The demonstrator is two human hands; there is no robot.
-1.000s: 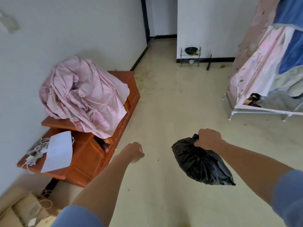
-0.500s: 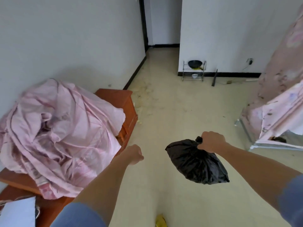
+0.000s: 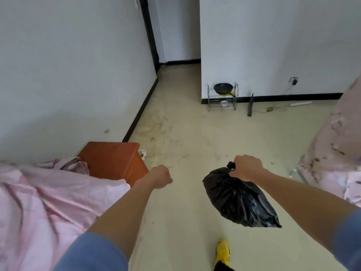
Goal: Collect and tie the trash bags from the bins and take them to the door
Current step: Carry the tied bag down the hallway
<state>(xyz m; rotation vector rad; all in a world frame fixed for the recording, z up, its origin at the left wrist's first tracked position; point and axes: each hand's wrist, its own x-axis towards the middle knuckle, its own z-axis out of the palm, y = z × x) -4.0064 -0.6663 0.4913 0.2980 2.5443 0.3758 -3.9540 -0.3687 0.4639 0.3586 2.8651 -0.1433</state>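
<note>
A person is carrying a black trash bag (image 3: pixel 240 200) across a pale floor (image 3: pixel 185 133). The right hand (image 3: pixel 247 168) is gripping it by the gathered neck, fingers curling tightly round the bunched plastic. The bag is hanging in the air just below that hand, clear of the floor and full enough to bulge. The left hand (image 3: pixel 160 177) is swinging free in a fist, holding nothing. One yellow shoe (image 3: pixel 222 251) is stepping forward beneath the bag.

The collecting seems to be done for this bag, since it is out of its bin and closed at the top. The hand is covering the neck, so whether it is knotted cannot be told. The carrying looks to be under way, with a narrow passage (image 3: pixel 179 55) opening ahead; no door or bin is showing. A rumpled pink sheet (image 3: pixel 48 202) is lying over an orange cabinet (image 3: pixel 113 159) on the left, and a dish rack (image 3: pixel 222 104) is standing against the far wall.
</note>
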